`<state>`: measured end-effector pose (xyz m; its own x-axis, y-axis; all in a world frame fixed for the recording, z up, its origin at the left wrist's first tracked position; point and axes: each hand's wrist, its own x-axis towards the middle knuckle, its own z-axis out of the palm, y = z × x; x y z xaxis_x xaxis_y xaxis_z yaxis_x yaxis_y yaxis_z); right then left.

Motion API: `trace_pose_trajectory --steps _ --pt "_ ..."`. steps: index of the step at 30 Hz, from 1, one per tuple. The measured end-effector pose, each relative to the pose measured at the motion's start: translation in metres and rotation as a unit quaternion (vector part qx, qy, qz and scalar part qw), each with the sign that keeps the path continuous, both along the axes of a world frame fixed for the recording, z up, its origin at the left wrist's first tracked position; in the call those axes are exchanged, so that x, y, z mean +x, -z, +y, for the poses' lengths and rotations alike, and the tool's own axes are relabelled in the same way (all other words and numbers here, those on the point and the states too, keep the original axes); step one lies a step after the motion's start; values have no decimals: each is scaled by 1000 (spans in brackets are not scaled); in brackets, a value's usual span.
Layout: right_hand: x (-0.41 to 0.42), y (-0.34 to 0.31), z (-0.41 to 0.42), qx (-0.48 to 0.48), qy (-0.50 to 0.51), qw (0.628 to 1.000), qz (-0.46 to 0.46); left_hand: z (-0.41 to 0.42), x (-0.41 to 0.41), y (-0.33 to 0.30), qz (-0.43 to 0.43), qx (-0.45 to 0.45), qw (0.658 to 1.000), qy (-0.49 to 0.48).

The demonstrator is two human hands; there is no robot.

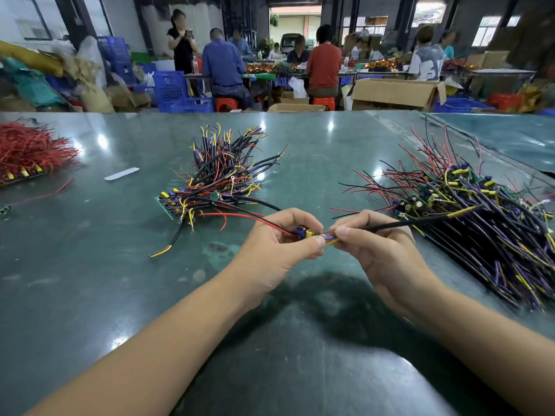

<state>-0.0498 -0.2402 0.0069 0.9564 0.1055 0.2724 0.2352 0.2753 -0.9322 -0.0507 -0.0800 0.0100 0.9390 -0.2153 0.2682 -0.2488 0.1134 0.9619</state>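
Over the middle of the green table (pixel 120 295), my left hand (pixel 279 244) pinches a small circuit board (pixel 306 232) with blue and yellow parts. Red and black leads (pixel 240 217) run off its left side. My right hand (pixel 381 250) meets it from the right, its thumb and fingers pinching the board's yellow and purple wires next to a black sleeved cable (pixel 420 221). That cable stretches right toward a pile. The fingers hide most of the board.
A heap of wired boards (pixel 222 178) lies ahead at centre. A larger heap of wired boards (pixel 486 217) fills the right side. Red wires (pixel 30 151) lie at far left, a white strip (pixel 121 173) near them. Several seated people, blue crates (pixel 172 88) and cardboard boxes (pixel 396 93) stand beyond the table.
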Motion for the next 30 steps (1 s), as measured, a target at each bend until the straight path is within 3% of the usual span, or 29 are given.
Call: trace_pose_trajectory --steps 2,5,7,11,15,20,27,30 --pt "0 0 -1 -29 12 999 -18 1 0 1 5 -4 1000 -5" --pt "1 0 -2 -150 27 988 -39 5 3 4 18 -28 999 -22" --pt "1 1 0 -170 38 984 -36 5 4 5 23 -43 998 -29" --pt "6 -3 0 6 47 998 28 6 7 5 21 -34 998 -57" --pt "13 -11 -13 135 85 980 116 9 12 4 12 -37 993 -107" --pt "18 -13 -16 214 94 957 171 8 14 5 29 -64 989 -129" --pt "22 -15 -21 266 132 941 160 5 14 5 47 -93 989 -106" --pt "24 -15 -22 258 144 945 141 4 15 0 83 -160 979 -96"
